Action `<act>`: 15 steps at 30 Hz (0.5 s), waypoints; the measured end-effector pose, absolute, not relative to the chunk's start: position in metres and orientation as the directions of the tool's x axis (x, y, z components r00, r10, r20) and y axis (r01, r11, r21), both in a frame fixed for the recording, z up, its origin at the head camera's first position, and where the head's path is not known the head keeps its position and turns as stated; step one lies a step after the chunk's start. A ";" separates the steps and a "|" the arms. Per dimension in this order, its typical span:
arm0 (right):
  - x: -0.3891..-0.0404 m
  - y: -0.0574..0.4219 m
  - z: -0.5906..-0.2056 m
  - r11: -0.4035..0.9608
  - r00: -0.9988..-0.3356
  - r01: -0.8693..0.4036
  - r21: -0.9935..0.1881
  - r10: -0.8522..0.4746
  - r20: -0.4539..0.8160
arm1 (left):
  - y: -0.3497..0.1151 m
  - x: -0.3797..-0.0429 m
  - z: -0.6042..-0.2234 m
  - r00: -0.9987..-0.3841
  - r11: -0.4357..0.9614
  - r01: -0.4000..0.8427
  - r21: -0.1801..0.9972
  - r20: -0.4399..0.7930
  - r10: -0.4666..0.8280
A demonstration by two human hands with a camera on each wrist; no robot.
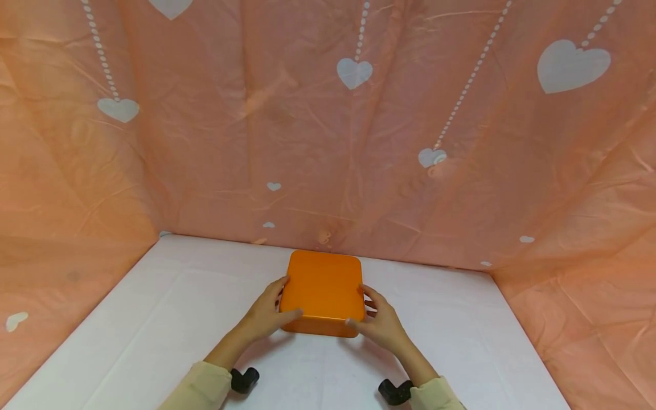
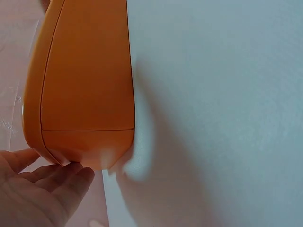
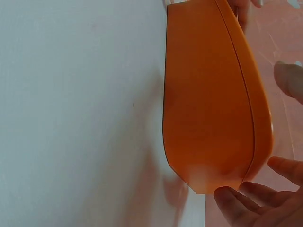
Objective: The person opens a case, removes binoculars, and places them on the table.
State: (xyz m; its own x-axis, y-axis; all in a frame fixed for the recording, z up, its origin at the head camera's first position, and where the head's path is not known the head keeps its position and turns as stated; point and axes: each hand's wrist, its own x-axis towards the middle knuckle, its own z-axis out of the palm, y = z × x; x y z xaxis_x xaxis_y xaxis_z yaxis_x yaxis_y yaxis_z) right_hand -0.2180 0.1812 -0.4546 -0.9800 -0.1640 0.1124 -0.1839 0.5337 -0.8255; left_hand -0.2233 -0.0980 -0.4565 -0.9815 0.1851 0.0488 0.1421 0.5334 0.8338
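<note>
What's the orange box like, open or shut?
Shut: the orange box has its lid sitting flush, and both wrist views show just a thin seam along the side, no gap.

— How did the light look?
— I had a bright head view, soft shadows beside the forearms (image 1: 228, 347) near six o'clock, and a glint along the six-o'clock edge of the orange box (image 1: 322, 285).
— And the wrist views?
— Those reached me dimmer and cooler, with blurred shadows spreading toward six on the white table (image 2: 236, 94) in the left, seven in the right.
</note>
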 end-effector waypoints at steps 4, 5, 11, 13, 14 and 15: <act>-0.217 0.179 -0.454 0.536 -0.977 -0.196 -0.821 -0.183 0.114 | -0.098 -0.222 -0.457 -0.981 0.554 0.148 0.820 0.052 0.185; -0.216 0.179 -0.454 0.537 -0.978 -0.188 -0.822 -0.181 0.106 | -0.098 -0.222 -0.457 -0.981 0.558 0.152 0.816 0.055 0.186; -0.216 0.177 -0.453 0.549 -0.976 -0.196 -0.813 -0.187 0.110 | -0.099 -0.223 -0.459 -0.974 0.574 0.203 0.793 0.104 0.202; -0.216 0.176 -0.453 0.550 -0.976 -0.199 -0.811 -0.185 0.114 | -0.099 -0.223 -0.460 -0.972 0.576 0.213 0.789 0.114 0.204; -0.216 0.175 -0.453 0.552 -0.976 -0.202 -0.809 -0.186 0.116 | -0.099 -0.223 -0.459 -0.972 0.578 0.214 0.788 0.115 0.203; -0.216 0.175 -0.453 0.555 -0.975 -0.206 -0.806 -0.188 0.120 | -0.100 -0.223 -0.459 -0.972 0.578 0.214 0.787 0.115 0.203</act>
